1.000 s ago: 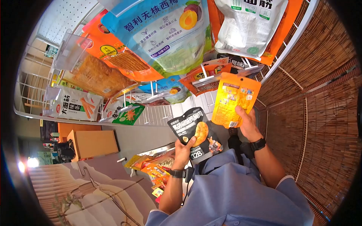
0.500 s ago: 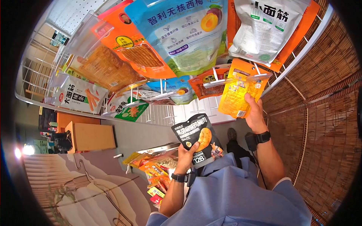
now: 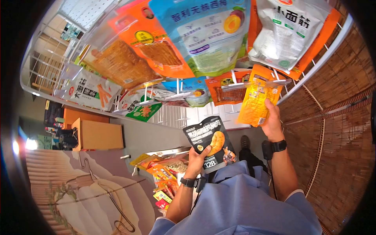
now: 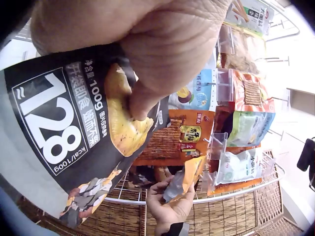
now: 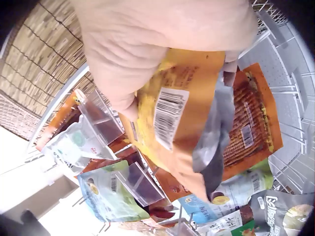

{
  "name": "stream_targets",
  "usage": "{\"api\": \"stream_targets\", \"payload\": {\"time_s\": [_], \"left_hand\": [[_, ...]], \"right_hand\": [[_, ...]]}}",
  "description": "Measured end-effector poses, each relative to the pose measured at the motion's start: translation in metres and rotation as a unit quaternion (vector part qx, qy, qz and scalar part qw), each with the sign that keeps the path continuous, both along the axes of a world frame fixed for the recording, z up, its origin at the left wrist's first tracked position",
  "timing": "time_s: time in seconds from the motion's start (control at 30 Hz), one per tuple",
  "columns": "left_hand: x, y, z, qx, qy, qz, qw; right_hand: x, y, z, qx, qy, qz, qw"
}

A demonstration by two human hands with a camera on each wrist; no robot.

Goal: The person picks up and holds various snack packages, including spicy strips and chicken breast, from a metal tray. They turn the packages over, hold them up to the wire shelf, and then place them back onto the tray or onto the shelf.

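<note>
My left hand (image 3: 197, 161) grips a black pouch (image 3: 216, 156) of chicken breast by its side edge, thumb across the front picture. In the left wrist view the pouch (image 4: 44, 118) shows a large "128". My right hand (image 3: 272, 124) pinches a yellow-orange snack pouch (image 3: 255, 102) by its lower edge, thumb on the printed face. The pouch's top overlaps a clear label holder (image 3: 280, 83) on the rack's lower right. In the right wrist view its barcode (image 5: 170, 118) faces the camera, and the fingers behind it are mostly hidden.
Bagged snacks hang on a white wire rack, among them a blue prune bag (image 3: 203, 39), a white-silver bag (image 3: 290, 35) and an orange bag (image 3: 229, 87). Several packets (image 3: 166, 176) lie low on the left. A woven bamboo screen (image 3: 333, 129) stands on the right.
My right hand has moved the yellow-orange pouch up and toward the rack, where its top now overlaps the lower right label holder. The left hand keeps hold of the black pouch.
</note>
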State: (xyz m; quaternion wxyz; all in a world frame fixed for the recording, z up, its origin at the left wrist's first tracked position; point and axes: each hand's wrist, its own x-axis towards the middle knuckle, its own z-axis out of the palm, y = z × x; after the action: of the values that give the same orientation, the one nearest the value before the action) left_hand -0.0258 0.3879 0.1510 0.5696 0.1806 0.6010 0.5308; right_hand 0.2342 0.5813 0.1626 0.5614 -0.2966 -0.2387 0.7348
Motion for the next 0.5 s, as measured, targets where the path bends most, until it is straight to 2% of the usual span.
{"api": "stream_targets", "payload": {"time_s": [0.07,0.13,0.2,0.27,0.33,0.4,0.43,0.5], "left_hand": [[0.001,0.000,-0.001,0.013,-0.003,0.013,1.000],[0.001,0.002,0.001,0.004,0.027,0.013,1.000],[-0.003,0.003,0.000,0.012,0.030,0.010,0.999],[-0.005,0.008,0.004,0.034,0.028,0.025,0.999],[-0.009,0.015,0.010,0.039,0.038,0.029,0.998],[-0.013,0.022,0.014,0.068,0.024,0.046,0.996],[-0.016,0.026,0.017,0.064,0.027,0.049,0.996],[-0.022,0.033,0.018,0.088,0.041,0.034,0.995]], "right_hand": [[-0.002,0.002,0.003,0.002,-0.032,-0.003,0.999],[-0.003,0.005,0.000,0.008,-0.098,-0.046,0.994],[-0.002,0.004,-0.006,0.006,-0.105,-0.051,0.993],[0.005,0.002,-0.031,-0.089,-0.218,-0.084,0.968],[0.008,-0.011,-0.059,-0.110,-0.224,-0.094,0.964],[0.017,-0.031,-0.092,-0.144,-0.185,-0.024,0.972],[0.017,-0.041,-0.093,-0.143,-0.186,-0.021,0.972],[0.014,-0.063,-0.092,-0.185,-0.201,0.067,0.960]]}}
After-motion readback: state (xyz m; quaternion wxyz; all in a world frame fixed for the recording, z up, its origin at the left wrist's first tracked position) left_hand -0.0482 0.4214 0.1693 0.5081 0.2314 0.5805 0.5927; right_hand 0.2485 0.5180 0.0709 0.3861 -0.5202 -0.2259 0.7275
